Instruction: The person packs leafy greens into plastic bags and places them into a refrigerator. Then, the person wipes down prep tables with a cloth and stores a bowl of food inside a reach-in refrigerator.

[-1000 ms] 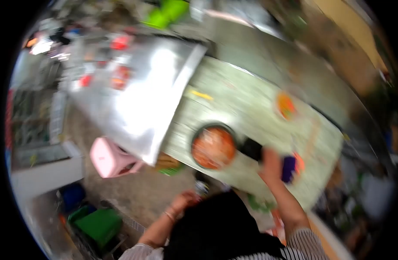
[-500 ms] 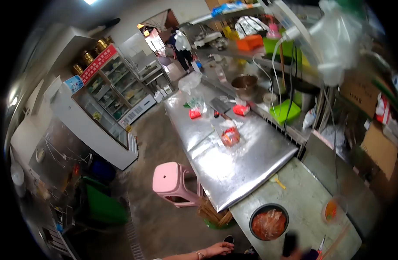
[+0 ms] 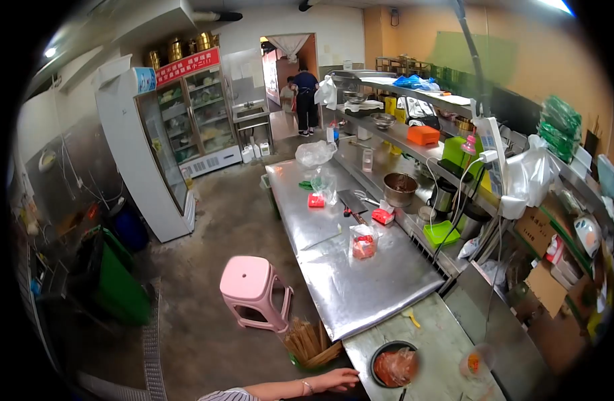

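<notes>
Over on the far left there's a green plastic bin (image 3: 117, 284) against the wall, and behind it a tall white glass-door fridge (image 3: 161, 144) with a red sign on top. Moving in, a pink plastic stool (image 3: 251, 292) stands on the concrete floor beside the long stainless steel worktable (image 3: 347, 281). Down at the bottom edge the person's left hand (image 3: 338, 379) pokes into view, a thin bracelet on the wrist, fingers stretched out loosely and holding nothing. It hovers just under a tub of wooden skewers (image 3: 310, 343) and just left of a dark round bowl of red marinated meat (image 3: 393, 365), close but not touching it. That bowl sits on the pale marble counter (image 3: 441, 334), near its front edge. The right hand isn't visible at all. Further right on the same counter there's a small clear plastic cup with orange bits (image 3: 473, 364), and past that a cluttered metal shelf rack (image 3: 454, 154) with bags and boxes.
</notes>
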The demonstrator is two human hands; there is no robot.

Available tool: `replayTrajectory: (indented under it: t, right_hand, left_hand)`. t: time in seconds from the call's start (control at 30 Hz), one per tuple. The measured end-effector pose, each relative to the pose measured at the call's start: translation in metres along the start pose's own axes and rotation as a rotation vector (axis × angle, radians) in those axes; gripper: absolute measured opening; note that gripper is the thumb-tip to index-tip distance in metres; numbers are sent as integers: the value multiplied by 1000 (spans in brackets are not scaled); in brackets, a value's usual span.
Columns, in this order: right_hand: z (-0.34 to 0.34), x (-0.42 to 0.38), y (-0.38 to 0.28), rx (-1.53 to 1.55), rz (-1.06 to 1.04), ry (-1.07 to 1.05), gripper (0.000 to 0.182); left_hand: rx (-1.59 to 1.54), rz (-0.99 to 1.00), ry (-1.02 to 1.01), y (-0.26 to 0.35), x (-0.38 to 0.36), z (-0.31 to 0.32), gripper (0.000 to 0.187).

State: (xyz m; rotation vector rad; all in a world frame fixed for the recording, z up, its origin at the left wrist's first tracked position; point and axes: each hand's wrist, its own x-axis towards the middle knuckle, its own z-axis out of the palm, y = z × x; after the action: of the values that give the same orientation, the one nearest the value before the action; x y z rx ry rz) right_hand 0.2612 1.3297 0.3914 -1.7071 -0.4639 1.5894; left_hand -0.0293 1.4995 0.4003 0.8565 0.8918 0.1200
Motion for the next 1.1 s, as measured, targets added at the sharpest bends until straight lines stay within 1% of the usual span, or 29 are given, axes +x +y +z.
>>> replayTrajectory:
  t: [0.03,0.07,0.13,0.2,0.23,0.27,0.3,0.33,0.4,0.47,0.5,0.53,0.6,0.63,0.7,0.73,0.8,0.83,0.87,0.9,0.93,0.97,1.0,1.03,1.07,1.1]
  right_hand:
    - [10,-4,-7,-7,-28,-18,82]
    - [19,-7,-12,-18,-64,-41,83]
    - [41,-6,-20,-33,-142,-102,84]
    - [64,6,-25,-57,-247,-191,85]
    - [100,-17,-65,0,-287,-190,89]
    - [115,-12,-73,-2,-349,-246,92]
    - [128,-1,-80,-8,-421,-305,95]
    - [144,2,-80,-47,-565,-305,75]
    - [163,10,-90,-504,-579,-135,104]
    - [172,19,-88,-619,-636,-150,98]
    - [180,9,-97,-750,-681,-114,99]
    - [179,20,-91,-775,-673,-173,101]
    - [184,14,-90,-785,-654,-175,93]
    - [185,12,-89,-779,-641,-171,93]
    - [179,10,-81,-528,-690,-148,85]
    - [169,13,-71,-591,-714,-49,61]
    - [143,22,-52,-510,-697,-1,40]
    - [130,21,-41,-377,-664,18,29]
    - [113,29,-13,-295,-573,86,28]
    - [94,31,5,-283,-512,140,26]
    - [79,23,22,-332,-453,264,23]
    - [62,27,47,-360,-383,335,20]
    - [46,22,66,-311,-340,379,19]
    - [33,22,87,-320,-324,445,17]
    - [21,14,89,-340,-256,508,19]
    - [11,12,95,-328,-233,590,21]
  left_hand:
    - [14,43,-51,-5,11,-5,68]
    - [11,52,-61,1,11,0,68]
    - [-123,125,1,23,8,10,82]
    - [-261,258,20,31,14,19,94]
    - [-337,341,60,30,20,21,71]
    - [-338,344,57,30,19,21,71]
    - [-484,381,48,35,19,18,66]
    - [-630,417,36,39,19,17,62]
    - [-811,325,54,42,6,9,59]
    - [-902,289,36,35,1,0,64]
    - [-932,222,-57,37,-11,-4,66]
    - [-915,240,-12,40,-20,-2,70]
    - [-883,215,91,45,-28,1,72]
    - [-918,227,142,47,-32,5,72]
    - [-986,248,113,36,-15,-8,67]
    - [-1015,254,112,21,-3,-15,64]
    - [-1215,270,55,26,-8,-16,52]
    - [-1261,316,-3,34,-17,-13,50]
    - [-1301,241,58,39,-24,-9,50]
    - [-1280,299,0,40,-25,-11,54]
    - [-1170,327,49,42,-33,-9,56]
    - [-1060,350,101,42,-42,-7,58]
    - [-914,420,103,42,-37,-9,60]
    - [-941,394,171,35,-34,-14,59]
    - [-966,394,246,29,-34,-21,59]
    - [-967,379,254,23,-36,-30,60]
